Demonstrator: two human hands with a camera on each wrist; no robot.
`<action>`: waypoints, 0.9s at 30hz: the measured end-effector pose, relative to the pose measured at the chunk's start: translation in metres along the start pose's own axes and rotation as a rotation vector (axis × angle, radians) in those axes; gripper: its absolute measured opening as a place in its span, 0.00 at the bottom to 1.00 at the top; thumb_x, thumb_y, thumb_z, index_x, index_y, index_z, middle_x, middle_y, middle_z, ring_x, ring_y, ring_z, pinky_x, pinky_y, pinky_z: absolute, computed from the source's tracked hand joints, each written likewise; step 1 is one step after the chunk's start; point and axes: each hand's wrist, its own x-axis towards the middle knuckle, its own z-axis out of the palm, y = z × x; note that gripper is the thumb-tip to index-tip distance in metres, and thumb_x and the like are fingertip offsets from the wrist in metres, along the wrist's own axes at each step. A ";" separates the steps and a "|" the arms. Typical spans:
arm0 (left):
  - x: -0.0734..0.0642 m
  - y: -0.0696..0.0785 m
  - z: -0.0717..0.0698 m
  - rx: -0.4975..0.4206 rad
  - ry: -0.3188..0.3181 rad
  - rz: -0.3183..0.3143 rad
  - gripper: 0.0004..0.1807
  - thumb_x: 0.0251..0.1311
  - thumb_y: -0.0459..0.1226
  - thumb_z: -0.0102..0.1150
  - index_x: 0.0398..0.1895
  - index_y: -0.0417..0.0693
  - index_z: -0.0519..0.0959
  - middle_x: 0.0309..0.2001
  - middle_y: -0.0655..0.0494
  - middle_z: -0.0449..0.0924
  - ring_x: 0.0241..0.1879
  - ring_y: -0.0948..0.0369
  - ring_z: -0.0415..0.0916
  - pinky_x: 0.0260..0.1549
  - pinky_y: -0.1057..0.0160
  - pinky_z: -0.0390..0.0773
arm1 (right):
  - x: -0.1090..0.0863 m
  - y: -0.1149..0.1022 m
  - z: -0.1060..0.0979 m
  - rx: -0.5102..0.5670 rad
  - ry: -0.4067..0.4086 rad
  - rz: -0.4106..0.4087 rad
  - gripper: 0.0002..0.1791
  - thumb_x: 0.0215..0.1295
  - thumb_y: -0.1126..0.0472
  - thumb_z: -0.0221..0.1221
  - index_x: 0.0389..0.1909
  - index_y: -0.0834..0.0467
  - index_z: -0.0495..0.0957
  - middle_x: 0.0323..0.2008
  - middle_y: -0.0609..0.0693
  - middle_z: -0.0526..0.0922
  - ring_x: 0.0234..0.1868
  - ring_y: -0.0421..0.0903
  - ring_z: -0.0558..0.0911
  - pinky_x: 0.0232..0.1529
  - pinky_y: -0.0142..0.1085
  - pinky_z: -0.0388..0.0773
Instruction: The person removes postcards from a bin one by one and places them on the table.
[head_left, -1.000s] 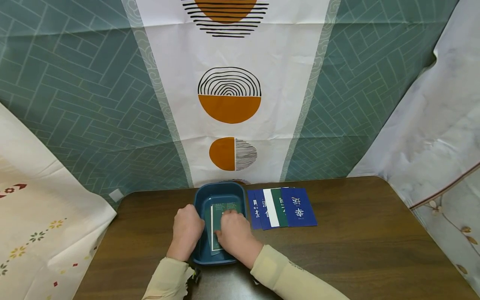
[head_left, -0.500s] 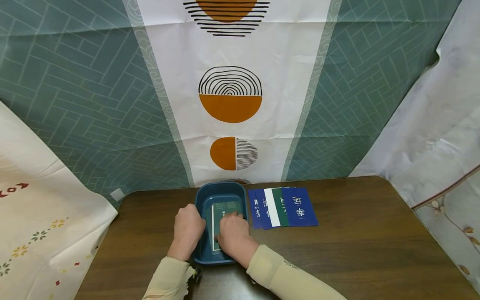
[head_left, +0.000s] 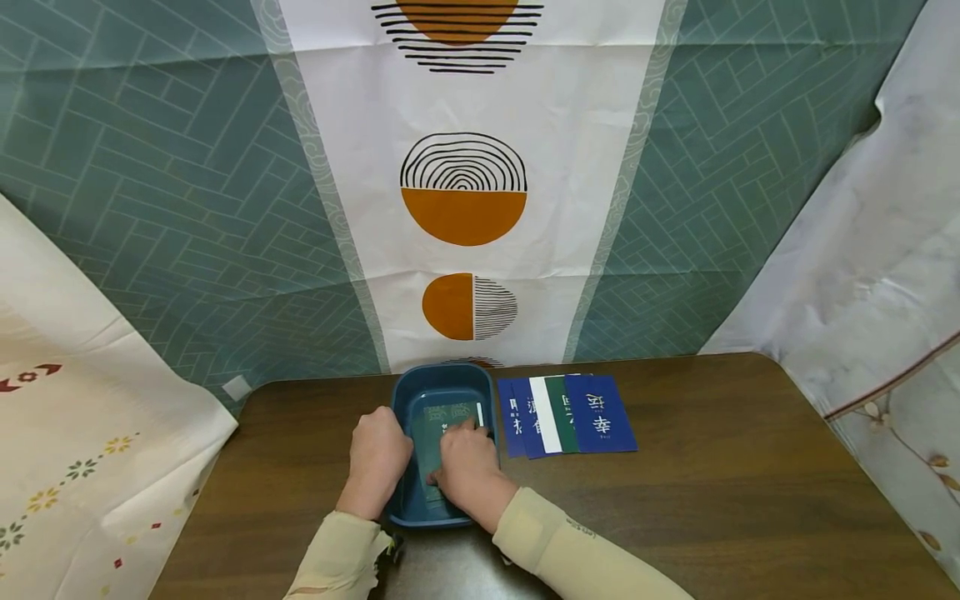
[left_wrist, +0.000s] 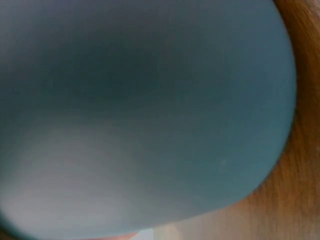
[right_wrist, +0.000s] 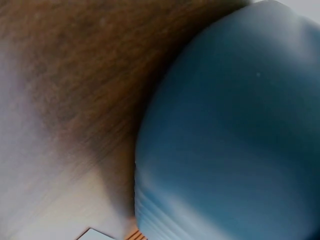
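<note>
A blue plastic tray stands near the table's far edge. My left hand grips its left rim, fingers curled over the edge. Inside lie green cards with pale lettering. My right hand reaches into the tray with bent fingers over a green card, thumb towards its left side; the hand covers most of that card. A short white strip shows beside the right fingertips. The outer wall of the tray fills most of the left wrist view, and its wall looms in the right wrist view.
Right of the tray, several overlapping cards lie fanned out, with a blue card, a green card and a white strip among them. A brown wooden table carries everything. Patterned cloth hangs behind it.
The white-edged green card no longer shows its white left edge beside my right thumb; a white strip now appears right of the fingers. My left hand stays on the rim.
</note>
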 end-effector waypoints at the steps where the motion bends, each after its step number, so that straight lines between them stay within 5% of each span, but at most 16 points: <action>1: 0.000 0.000 0.000 0.000 0.003 0.001 0.05 0.46 0.29 0.56 0.23 0.32 0.77 0.18 0.43 0.77 0.14 0.56 0.76 0.08 0.62 0.70 | 0.001 0.001 0.000 0.018 0.006 -0.004 0.48 0.37 0.33 0.68 0.53 0.65 0.74 0.50 0.62 0.75 0.44 0.58 0.78 0.35 0.41 0.80; 16: 0.001 0.001 0.000 0.005 0.013 0.007 0.08 0.45 0.31 0.59 0.25 0.30 0.78 0.22 0.38 0.80 0.18 0.52 0.78 0.12 0.57 0.73 | 0.006 0.006 -0.002 0.087 0.089 -0.027 0.53 0.19 0.40 0.78 0.51 0.63 0.73 0.43 0.60 0.72 0.34 0.54 0.75 0.34 0.41 0.79; 21: 0.000 0.002 -0.001 -0.010 0.001 -0.012 0.08 0.46 0.30 0.58 0.26 0.30 0.79 0.22 0.40 0.80 0.17 0.55 0.77 0.12 0.58 0.73 | 0.008 0.008 -0.006 0.085 0.159 -0.025 0.45 0.30 0.56 0.75 0.56 0.62 0.70 0.43 0.60 0.72 0.37 0.54 0.75 0.35 0.40 0.79; 27: -0.002 0.002 -0.001 -0.030 -0.013 -0.035 0.06 0.48 0.29 0.56 0.25 0.31 0.79 0.19 0.44 0.77 0.14 0.59 0.73 0.09 0.64 0.69 | 0.008 0.012 -0.013 0.081 0.210 -0.061 0.24 0.38 0.61 0.70 0.41 0.59 0.76 0.30 0.53 0.79 0.33 0.50 0.79 0.31 0.40 0.79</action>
